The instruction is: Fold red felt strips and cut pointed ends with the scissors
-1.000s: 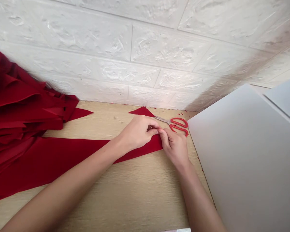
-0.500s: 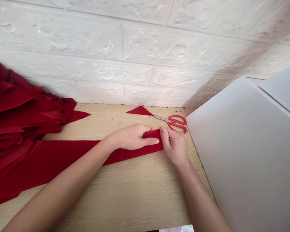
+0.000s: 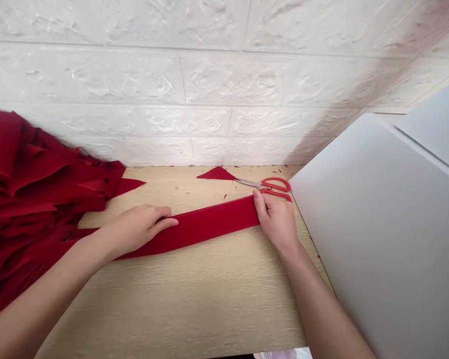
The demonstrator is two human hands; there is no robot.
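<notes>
A folded strip of red fabric [image 3: 213, 219] stretches between my hands above the pale wooden table. My right hand [image 3: 279, 219] grips its right end, thumb on top and fingers curled underneath. Farther left, my left hand [image 3: 144, 227] pinches the strip's upper edge between thumb and fingers. From there the strip runs back under my left forearm toward a heap of red fabric [image 3: 41, 179]. Just beyond my right hand lie scissors [image 3: 275, 184] with red handles, their blade tips touching a red triangular scrap [image 3: 217, 173].
A white textured brick-pattern wall [image 3: 205, 80] closes off the back of the table [image 3: 194, 299]. On the right stands a large white panel [image 3: 389, 224]. Small red snippets lie along the wall's foot and beside the panel.
My left hand has slid left along the strip, away from my right hand, and more of the strip now shows between them. My right hand keeps its hold on the end.
</notes>
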